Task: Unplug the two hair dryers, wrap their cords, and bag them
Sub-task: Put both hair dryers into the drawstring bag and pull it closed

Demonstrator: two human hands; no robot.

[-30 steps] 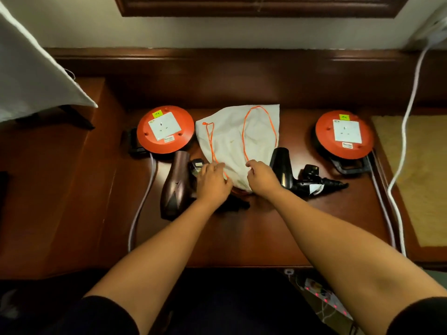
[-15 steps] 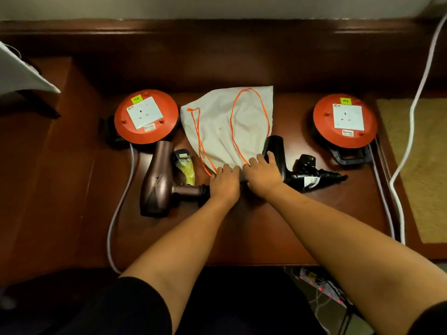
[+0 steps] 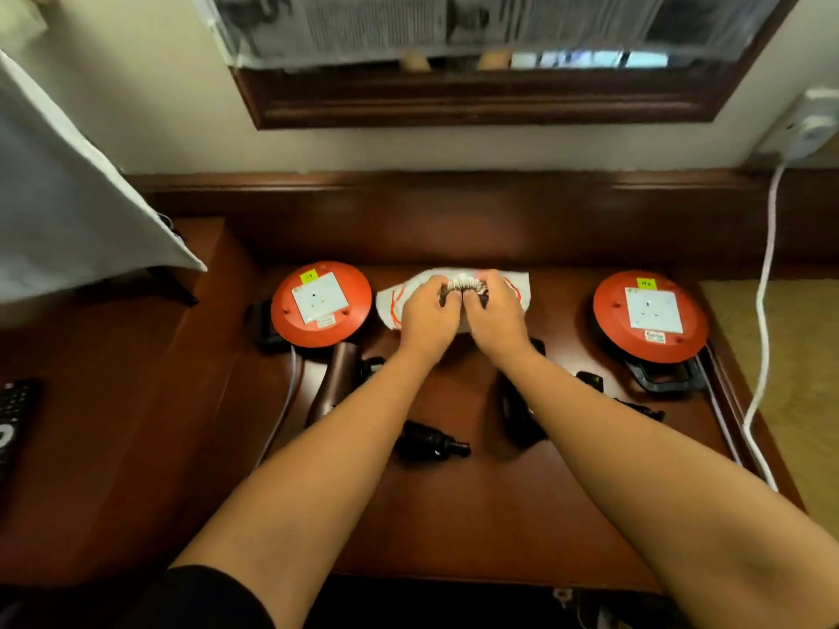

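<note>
1. Worktop (image 3: 476,515): dark reddish wood, raised back rail.
2. Wall (image 3: 408,147): cream.
3. Frame (image 3: 476,102): dark wood, wall-mounted.
4. Socket (image 3: 812,129): white, with a white cable (image 3: 765,283).
5. Carpet (image 3: 808,379): tan.

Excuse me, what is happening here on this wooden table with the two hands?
A person is working at a white drawstring bag. The left hand and the right hand both grip its bunched opening, side by side. Neither dryer is bagged yet: the brown hair dryer and the black hair dryer lie on the table, nearer the person than the bag. Both orange cord reels, left and right, have nothing plugged in.
</note>
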